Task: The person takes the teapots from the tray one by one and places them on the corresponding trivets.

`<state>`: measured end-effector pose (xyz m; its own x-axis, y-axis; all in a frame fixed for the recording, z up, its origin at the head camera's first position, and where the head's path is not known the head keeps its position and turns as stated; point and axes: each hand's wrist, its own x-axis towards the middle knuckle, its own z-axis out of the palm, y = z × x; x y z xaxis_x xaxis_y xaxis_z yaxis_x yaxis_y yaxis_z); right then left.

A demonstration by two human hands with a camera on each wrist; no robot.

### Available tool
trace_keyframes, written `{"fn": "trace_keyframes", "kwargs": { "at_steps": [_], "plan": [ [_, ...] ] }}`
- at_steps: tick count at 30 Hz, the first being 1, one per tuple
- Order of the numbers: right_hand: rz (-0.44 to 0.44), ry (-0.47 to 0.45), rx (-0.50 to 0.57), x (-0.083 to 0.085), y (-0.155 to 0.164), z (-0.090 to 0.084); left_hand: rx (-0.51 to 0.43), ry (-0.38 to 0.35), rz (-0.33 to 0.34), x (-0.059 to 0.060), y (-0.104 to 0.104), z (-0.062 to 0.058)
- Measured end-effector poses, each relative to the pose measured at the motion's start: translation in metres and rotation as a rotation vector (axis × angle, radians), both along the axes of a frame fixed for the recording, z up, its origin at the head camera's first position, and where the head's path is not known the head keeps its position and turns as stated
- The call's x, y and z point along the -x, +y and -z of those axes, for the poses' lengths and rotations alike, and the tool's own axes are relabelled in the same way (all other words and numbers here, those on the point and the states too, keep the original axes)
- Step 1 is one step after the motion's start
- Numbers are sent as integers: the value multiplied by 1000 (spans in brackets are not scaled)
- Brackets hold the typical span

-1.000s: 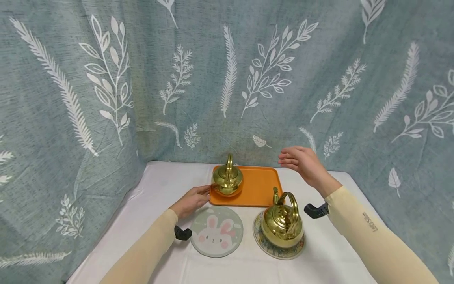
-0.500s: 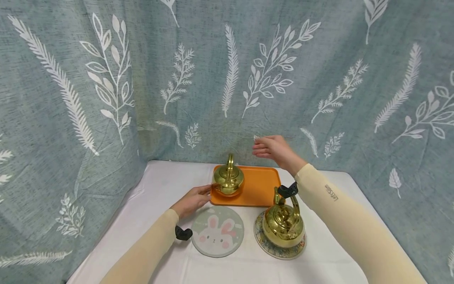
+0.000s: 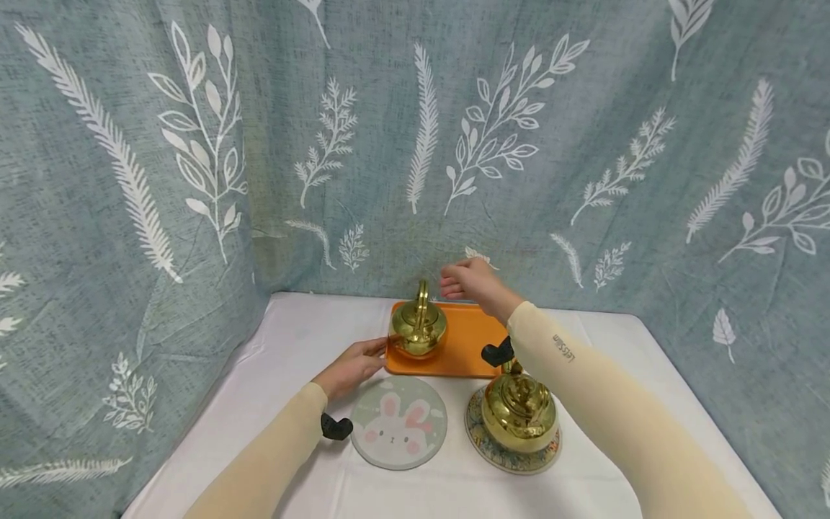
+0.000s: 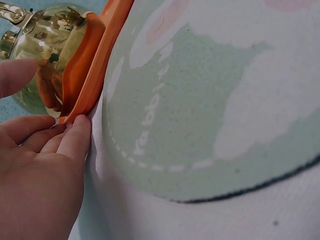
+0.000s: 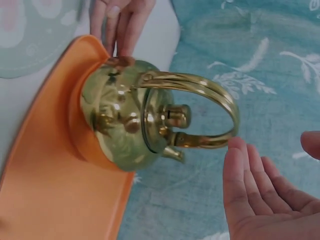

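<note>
A shiny brass kettle (image 3: 418,330) stands on the left part of an orange tray (image 3: 470,346) at the back of the table. My left hand (image 3: 353,367) rests at the tray's left corner, its fairly straight fingertips (image 4: 80,125) against the rim, with the thumb held apart. Close to the kettle's upright handle (image 5: 220,97), my right hand (image 5: 270,195) hovers with extended fingers and holds nothing. In the head view this hand is above the tray's far side. A second brass kettle (image 3: 519,414) sits on a round patterned mat (image 3: 476,432), its handle hidden behind my right sleeve.
A round green mat with a rabbit print (image 3: 398,425) lies in front of the tray. White cloth (image 3: 415,497) covers the table, and a blue-green leaf-patterned curtain (image 3: 363,144) hangs behind and at both sides.
My right hand has swept left from beyond the tray's right side to near the rear kettle's handle, dipping slightly lately. My left hand has stayed at the tray corner. Both kettles stand still.
</note>
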<state>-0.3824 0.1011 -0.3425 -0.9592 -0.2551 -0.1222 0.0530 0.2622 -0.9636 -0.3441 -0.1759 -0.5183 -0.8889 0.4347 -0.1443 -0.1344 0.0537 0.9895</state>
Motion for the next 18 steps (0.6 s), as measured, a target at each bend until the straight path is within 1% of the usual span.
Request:
{"fn": "trace_keyframes", "kwargs": {
  "at_steps": [3,10,18],
  "plan": [
    [-1,-1,-6,0,-3,1,-4,10,6,1,1,-1],
    [10,-10,23,0,-7,6,1,30,13,2,1,0],
    [37,-59,22,1,-16,15,4,25,11,0,0,3]
  ]
}}
